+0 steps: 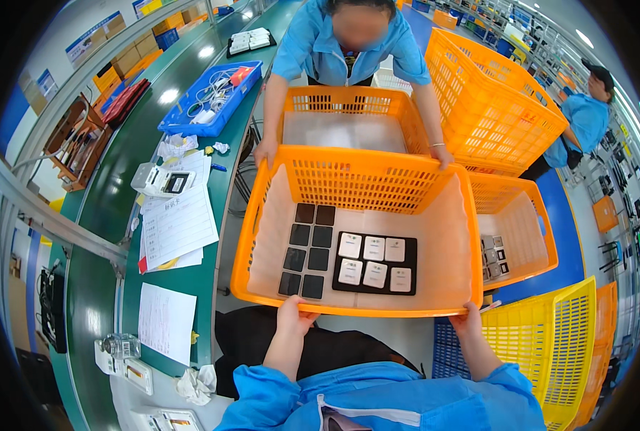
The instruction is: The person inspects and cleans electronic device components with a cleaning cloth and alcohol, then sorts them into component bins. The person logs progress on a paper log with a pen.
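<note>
An orange plastic crate (363, 312) hangs in front of me, its far wall perforated. My left hand (291, 320) is closed on its near rim, left of the middle. At the near right corner, my right hand (468, 321) grips the same rim. Inside lie two columns of dark flat rectangular pieces (300, 235). Beside them rests a black tray (340, 277) with several white rounded-square devices (375, 275). A co-worker across from me has a left-side hand (265, 152) and a right-side hand (442, 155) on the far corners.
Another orange crate (349, 95) stands behind this one. On the right are stacked orange crates (499, 108), a lower crate (543, 241) holding small devices, and a yellow crate (550, 352). A green workbench (137, 215) on the left bears papers (180, 226) and a blue bin (209, 126).
</note>
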A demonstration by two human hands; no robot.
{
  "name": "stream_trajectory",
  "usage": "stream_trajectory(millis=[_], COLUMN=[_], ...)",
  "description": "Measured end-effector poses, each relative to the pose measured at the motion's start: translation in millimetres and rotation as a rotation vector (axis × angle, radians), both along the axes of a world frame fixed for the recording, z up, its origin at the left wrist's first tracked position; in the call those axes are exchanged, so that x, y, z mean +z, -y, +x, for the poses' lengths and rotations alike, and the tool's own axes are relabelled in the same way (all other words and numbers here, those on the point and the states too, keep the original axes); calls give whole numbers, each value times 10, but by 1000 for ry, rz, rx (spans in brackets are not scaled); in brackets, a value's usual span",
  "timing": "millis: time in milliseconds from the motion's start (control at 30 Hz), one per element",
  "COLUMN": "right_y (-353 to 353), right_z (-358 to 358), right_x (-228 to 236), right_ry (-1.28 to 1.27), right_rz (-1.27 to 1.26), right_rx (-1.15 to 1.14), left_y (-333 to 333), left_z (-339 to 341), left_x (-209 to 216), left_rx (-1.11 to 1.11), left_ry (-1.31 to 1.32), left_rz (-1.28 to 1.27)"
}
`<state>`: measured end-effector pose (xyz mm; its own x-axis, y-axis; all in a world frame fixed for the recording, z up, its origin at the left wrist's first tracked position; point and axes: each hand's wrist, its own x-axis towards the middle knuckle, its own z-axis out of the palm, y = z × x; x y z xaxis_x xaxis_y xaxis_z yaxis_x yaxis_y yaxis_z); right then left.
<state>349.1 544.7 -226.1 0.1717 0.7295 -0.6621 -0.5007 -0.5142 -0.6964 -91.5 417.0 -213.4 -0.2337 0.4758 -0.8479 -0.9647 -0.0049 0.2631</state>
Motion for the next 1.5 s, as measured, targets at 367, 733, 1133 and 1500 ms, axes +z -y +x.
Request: stream_trajectory(millis=[367,733,1133,1500], right_y=[148,21,-1033,-852], right_z=[201,283,683,236], right_x=[1211,1448,1480,2579], right_ry=[158,194,31,388], right_rz=[72,184,354,328], right_rx=[181,193,351,189], left_y=[160,37,-246,-359], left_z=[181,201,90,256], left_x=[1206,1756,2144,2631], left_rx=[-118,-175,-233,-70], left_ry=[-168,-247,-240,-126], left_rz=[67,151,151,345])
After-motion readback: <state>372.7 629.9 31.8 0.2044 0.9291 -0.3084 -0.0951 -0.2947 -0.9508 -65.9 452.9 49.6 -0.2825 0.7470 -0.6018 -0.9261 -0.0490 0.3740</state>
